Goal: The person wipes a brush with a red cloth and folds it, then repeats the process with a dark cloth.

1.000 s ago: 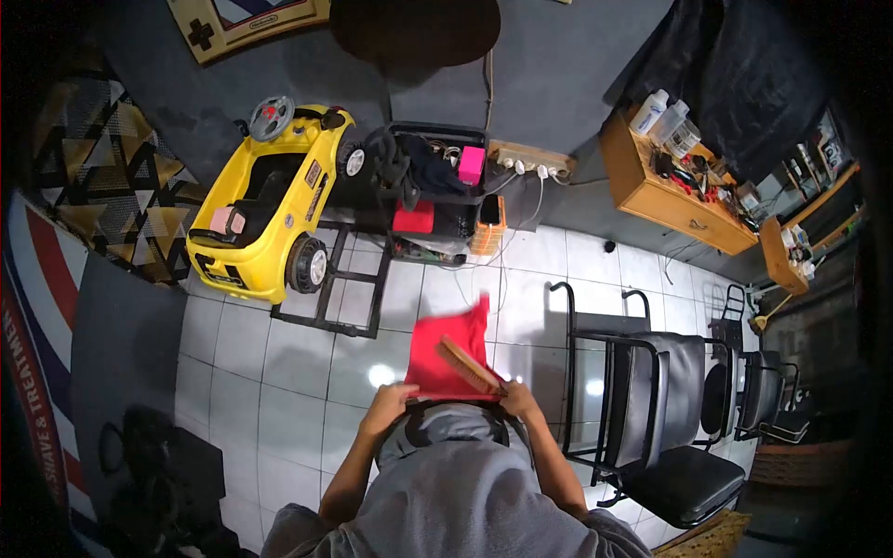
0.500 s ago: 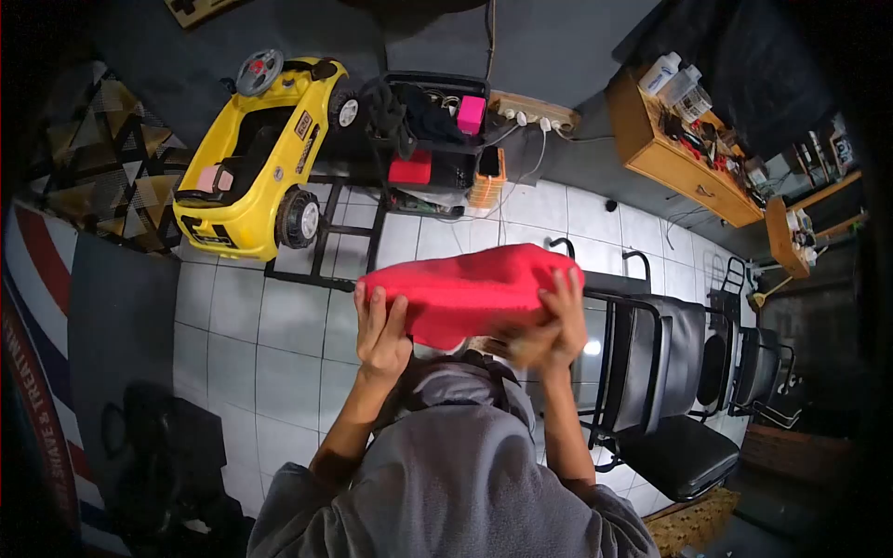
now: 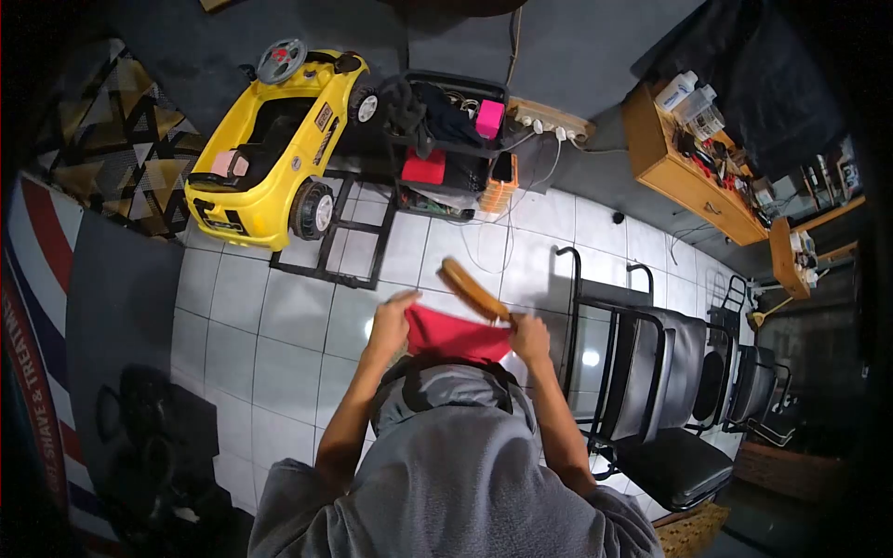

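A red cloth [image 3: 456, 335] stretches between my two hands, close in front of my grey-clad body. My left hand [image 3: 393, 325] is closed on its left corner. On the other side, my right hand [image 3: 530, 338] closes round the end of a long brown wooden brush [image 3: 473, 290], which points up and to the left above the cloth. The cloth's right edge runs up to that same hand. The lower part of the cloth is hidden behind my clothing.
White floor tiles [image 3: 279, 316] lie ahead. A yellow toy car [image 3: 270, 158] stands at the upper left, beside a dark metal frame [image 3: 358, 228]. A black shelf cart [image 3: 446, 158] holds assorted items. Black chairs [image 3: 665, 372] line the right, below a wooden drawer unit [image 3: 693, 177].
The red cloth has come down closer to my body and looks smaller in view. My hands have lowered, and the brush, blurred before, now sticks out clearly from my right hand.
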Tool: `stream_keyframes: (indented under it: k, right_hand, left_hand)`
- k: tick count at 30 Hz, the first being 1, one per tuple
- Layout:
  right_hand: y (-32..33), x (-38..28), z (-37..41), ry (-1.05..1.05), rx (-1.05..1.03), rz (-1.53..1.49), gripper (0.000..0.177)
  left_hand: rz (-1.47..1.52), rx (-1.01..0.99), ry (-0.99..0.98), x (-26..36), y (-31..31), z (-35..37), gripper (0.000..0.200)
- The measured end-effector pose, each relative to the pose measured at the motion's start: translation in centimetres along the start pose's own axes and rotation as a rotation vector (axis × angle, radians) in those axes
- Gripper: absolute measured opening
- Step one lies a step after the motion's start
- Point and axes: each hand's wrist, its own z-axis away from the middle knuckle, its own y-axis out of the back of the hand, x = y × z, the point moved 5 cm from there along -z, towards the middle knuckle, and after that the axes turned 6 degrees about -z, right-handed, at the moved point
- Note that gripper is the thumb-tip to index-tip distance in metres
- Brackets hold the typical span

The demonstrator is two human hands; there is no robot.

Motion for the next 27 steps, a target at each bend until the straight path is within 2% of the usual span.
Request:
stream_keyframes:
  k: [1, 2, 3, 5, 6, 9, 11, 12, 14, 15, 17, 20, 21, 23, 26, 27]
  right_hand:
    - [3.5, -3.3, -1.0, 0.062, 0.012, -0.047, 0.027]
    - [5.1, -4.2, -1.9, 0.032, 0.085, -0.048, 0.031]
    - [8.0, -6.3, -2.2, -0.021, 0.127, -0.173, 0.03]
    - [11.8, -8.3, -2.1, 0.216, 0.438, -0.512, 0.049]
    - [14.1, -10.2, -1.1, 0.344, 0.596, -0.641, 0.053]
    - [15.9, -11.5, 1.2, 0.445, 0.701, -0.608, 0.053]
    - [15.1, -12.1, 2.7, 0.459, 0.626, -0.62, 0.052]
    - [13.4, -11.7, 3.0, 0.478, 0.585, -0.418, 0.051]
    - [6.9, -7.8, 3.4, 0.303, 0.332, -0.248, 0.039]
    - [4.6, -6.7, 4.1, 0.073, 0.033, -0.072, 0.032]
    - [0.2, -4.6, 5.7, 0.037, -0.152, 0.011, 0.03]
    - [-0.8, -5.3, 7.4, -0.011, -0.115, -0.06, 0.026]
    - [-0.9, -5.7, 7.6, -0.013, -0.094, -0.157, 0.024]
    - [-0.4, -6.5, 7.0, -0.01, -0.033, -0.346, 0.021]
    - [1.8, -9.6, 6.5, 0.011, 0.0, -0.504, 0.017]
    - [2.9, -11.2, 6.6, 0.01, 0.013, -0.518, 0.015]
  left_hand:
    - [-0.002, 0.066, 0.003, 0.5, 0.6, -1.8, 0.054]
    - [-0.01, 0.153, -0.063, 2.0, 2.2, -3.5, 0.053]
    - [0.002, 0.237, -0.09, 4.2, 4.3, -4.9, 0.052]
    - [0.002, 0.351, -0.173, 8.3, 8.2, -6.3, 0.052]
    - [-0.003, 0.399, -0.205, 9.9, 9.7, -6.1, 0.051]
    - [-0.041, 0.526, -0.304, 12.7, 12.0, -4.5, 0.047]
    - [-0.022, 0.465, -0.245, 11.4, 10.8, -2.4, 0.048]
    - [-0.014, 0.439, -0.218, 10.3, 9.9, -1.2, 0.049]
    - [0.041, 0.19, -0.066, 5.9, 7.1, 1.7, 0.047]
    - [0.109, 0.044, 0.018, 3.5, 5.7, 3.3, 0.046]
    - [-0.008, -0.15, 0.029, 0.1, 3.8, 7.0, 0.045]
    - [0.062, -0.372, 0.04, -1.3, 3.8, 9.1, 0.048]
    - [0.114, -0.372, 0.089, -1.6, 4.1, 9.6, 0.051]
    - [0.224, -0.61, 0.291, -1.5, 4.5, 9.2, 0.044]
    - [0.189, -0.818, 0.246, -1.7, 3.6, 7.9, 0.046]
    - [0.096, -0.779, -0.002, -2.9, 1.8, 7.8, 0.047]
